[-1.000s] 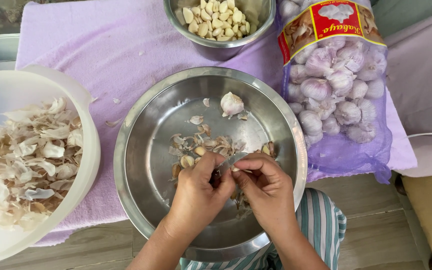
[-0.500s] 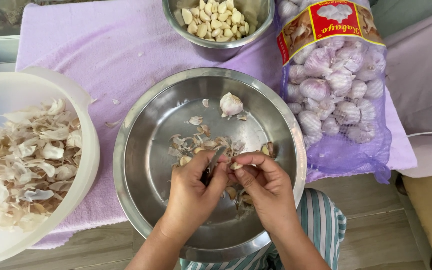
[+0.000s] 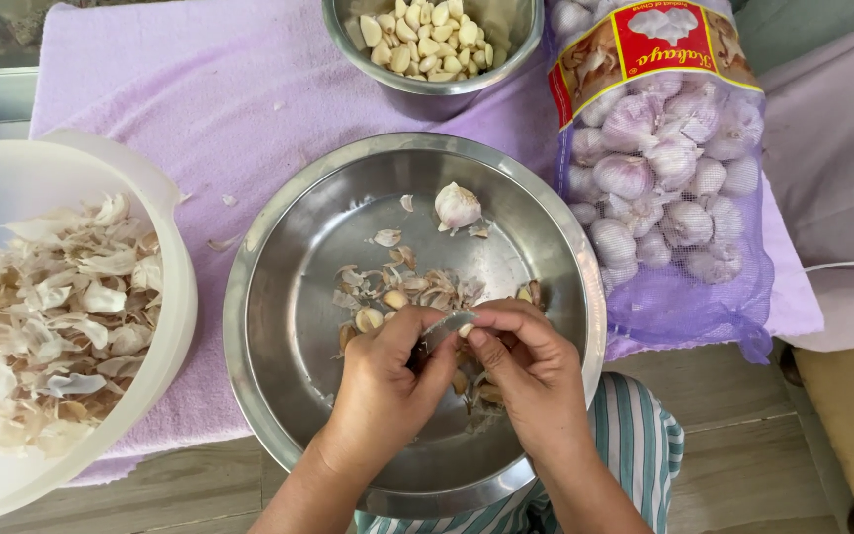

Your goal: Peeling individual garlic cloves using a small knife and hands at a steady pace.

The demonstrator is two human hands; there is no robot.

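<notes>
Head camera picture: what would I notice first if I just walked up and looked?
Probably the two hands, left hand and right hand, meeting over the big steel bowl in the middle, pinching a small garlic clove between their fingers. Next, the purple mesh bag of garlic bulbs at the right, and the white bowl of papery skins at the left.

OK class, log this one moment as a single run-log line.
left hand: pinching garlic clove | right hand: pinching same clove | over steel basin | skins in white bowl | mesh garlic bag
</notes>
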